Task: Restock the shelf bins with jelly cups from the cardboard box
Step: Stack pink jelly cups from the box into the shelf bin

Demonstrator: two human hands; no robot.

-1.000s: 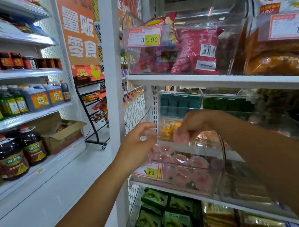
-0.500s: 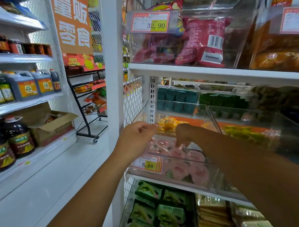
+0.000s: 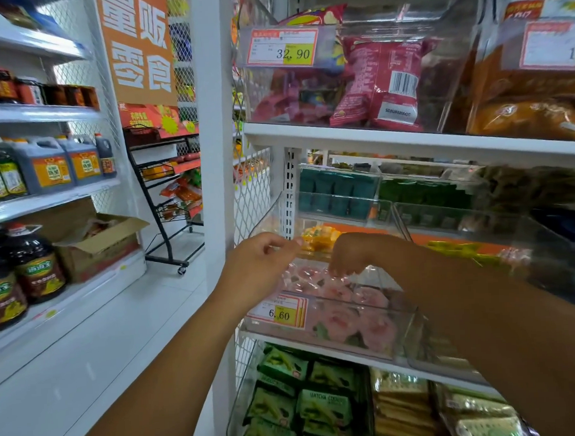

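A clear plastic bin (image 3: 337,339) with a 6.60 price tag (image 3: 278,312) stands on the middle shelf, holding several pink jelly cups (image 3: 372,299). My left hand (image 3: 260,268) is at the bin's left wall, with thumb and curled fingers pinched at its top edge. My right hand (image 3: 348,253) reaches into the bin from the right, fingers bent down onto the top cups. The fingertips are partly hidden, so whether they grip a cup is unclear.
Yellow cups (image 3: 320,237) lie behind the pink ones. Clear bins of snack bags (image 3: 385,78) fill the shelf above, and green matcha packs (image 3: 324,407) the one below. An open cardboard box (image 3: 99,242) sits on the left aisle shelf beside oil bottles (image 3: 34,265). A white post (image 3: 214,122) stands between.
My right hand has dropped from above the bin, where it held something pink, down onto the cups inside. My left hand stays at the bin's left wall.
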